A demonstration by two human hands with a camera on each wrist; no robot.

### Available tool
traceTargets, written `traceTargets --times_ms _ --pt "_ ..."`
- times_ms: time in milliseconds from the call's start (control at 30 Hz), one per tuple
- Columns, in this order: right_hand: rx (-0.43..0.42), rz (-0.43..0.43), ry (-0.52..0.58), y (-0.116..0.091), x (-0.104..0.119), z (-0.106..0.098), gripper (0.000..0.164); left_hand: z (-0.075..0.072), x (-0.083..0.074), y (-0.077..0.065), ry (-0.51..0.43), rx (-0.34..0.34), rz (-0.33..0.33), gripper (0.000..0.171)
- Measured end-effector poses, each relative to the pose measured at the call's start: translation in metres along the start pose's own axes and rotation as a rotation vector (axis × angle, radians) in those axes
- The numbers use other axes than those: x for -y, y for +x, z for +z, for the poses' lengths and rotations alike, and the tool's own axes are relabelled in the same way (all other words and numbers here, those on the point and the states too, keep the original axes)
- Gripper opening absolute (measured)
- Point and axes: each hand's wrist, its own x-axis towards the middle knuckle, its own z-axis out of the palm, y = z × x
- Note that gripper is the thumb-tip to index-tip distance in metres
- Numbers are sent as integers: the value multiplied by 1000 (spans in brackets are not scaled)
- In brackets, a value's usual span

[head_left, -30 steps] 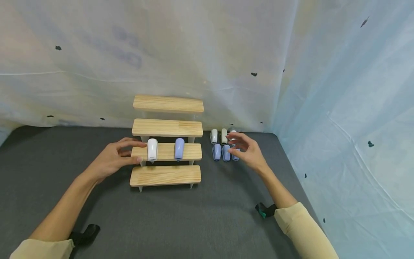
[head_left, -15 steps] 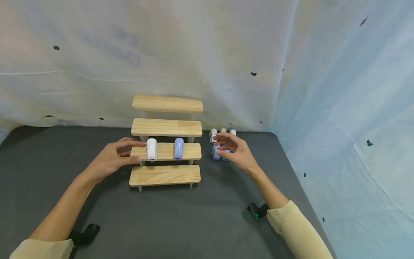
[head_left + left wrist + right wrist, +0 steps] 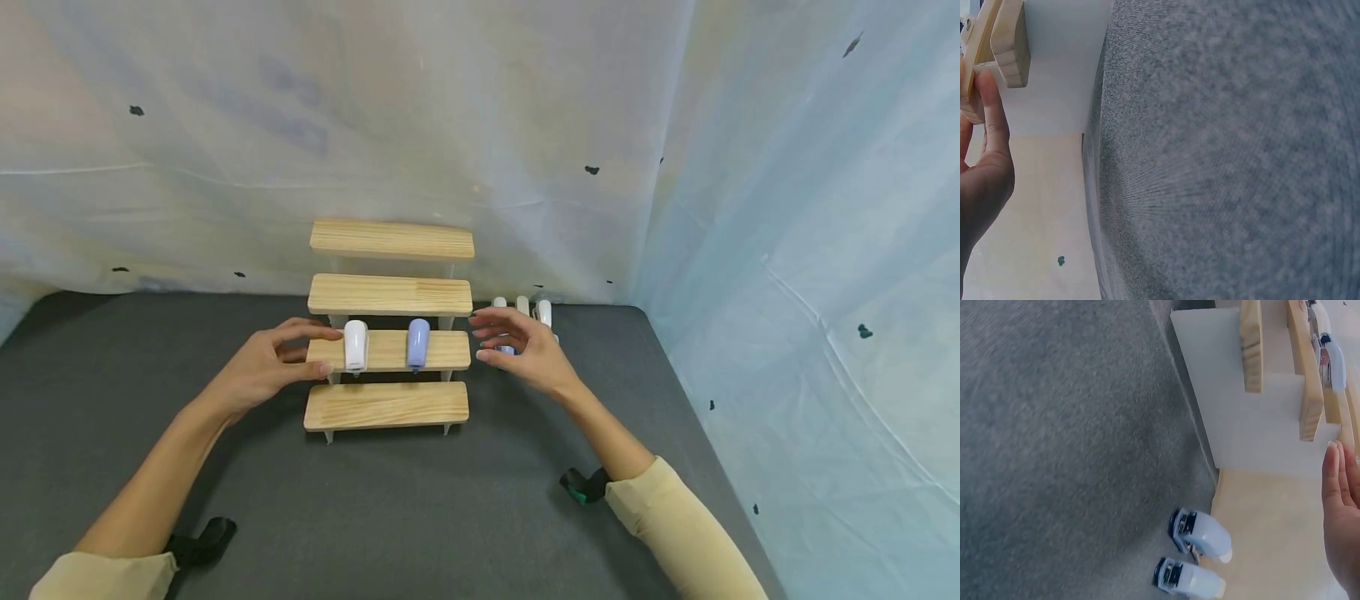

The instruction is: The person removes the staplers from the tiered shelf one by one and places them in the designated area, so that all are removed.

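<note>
A stepped wooden display rack [image 3: 386,406] stands on the dark grey cloth in the head view. On its second plank from the bottom lie a white mini stapler [image 3: 356,346] and, to its right, a blue mini stapler [image 3: 417,343]. My left hand [image 3: 262,367] grips that plank's left end between thumb and fingers, as the left wrist view also shows. Beside the same plank's right end is my right hand [image 3: 528,354], fingers spread in a loose curve with nothing between them. Whether its fingertips touch the plank I cannot tell.
Right of the rack, several more mini staplers stand on the cloth, partly hidden by my right hand; a white one [image 3: 543,312] shows behind it. Two blue ones [image 3: 1207,536] appear in the right wrist view. Pale sheeting [image 3: 525,125] hangs behind and at the right.
My right hand has moved left from above the row of staplers to the rack's right side, covering more of the blue ones. The left hand stays on the plank's end.
</note>
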Motion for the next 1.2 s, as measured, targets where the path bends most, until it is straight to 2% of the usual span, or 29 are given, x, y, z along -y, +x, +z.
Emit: traceTargets --times_ms 267,533,733,1200 --pt "48 -21 17 7 1 10 51 0 1 0 -1 -3 9 52" --pt "73 0 30 12 5 20 52 0 1 0 4 -7 6 52" --pt "75 1 4 17 -11 23 56 0 -1 0 4 -7 4 52" --pt "53 -21 -212 28 -17 41 57 -5 -2 -2 14 1 -10 53"
